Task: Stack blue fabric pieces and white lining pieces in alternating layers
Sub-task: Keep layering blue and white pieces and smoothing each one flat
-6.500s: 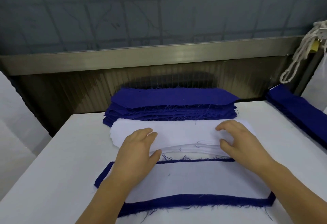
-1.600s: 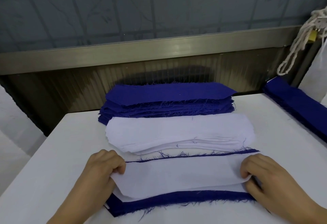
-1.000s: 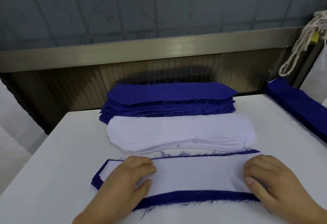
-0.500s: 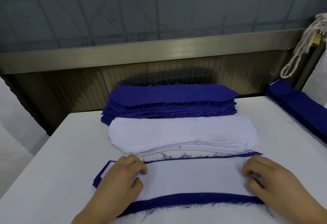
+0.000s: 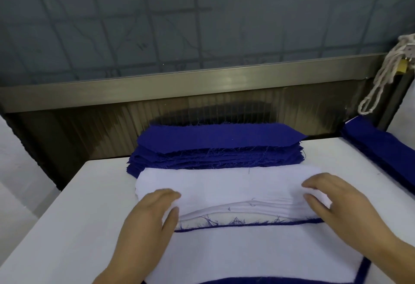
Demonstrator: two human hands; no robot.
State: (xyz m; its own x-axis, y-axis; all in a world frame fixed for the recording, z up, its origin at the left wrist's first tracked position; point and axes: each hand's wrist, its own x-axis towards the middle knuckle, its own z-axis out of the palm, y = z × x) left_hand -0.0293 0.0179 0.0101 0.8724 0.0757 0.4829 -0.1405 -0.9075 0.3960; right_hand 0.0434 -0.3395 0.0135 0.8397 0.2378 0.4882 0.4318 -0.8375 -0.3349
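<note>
White lining pile (image 5: 224, 185): centred on white table (image 5: 74, 212), between blue fabric pile (image 5: 215, 146) behind and layered stack (image 5: 258, 252) in front, white piece uppermost there with blue edges showing. Left hand (image 5: 150, 218): fingers on top of pile's left end, thumb at front edge, pinching upper layers. Right hand (image 5: 336, 203): same hold at right end. Further blue pieces (image 5: 386, 146) at right table edge. White cord (image 5: 381, 77) hanging above them.
</note>
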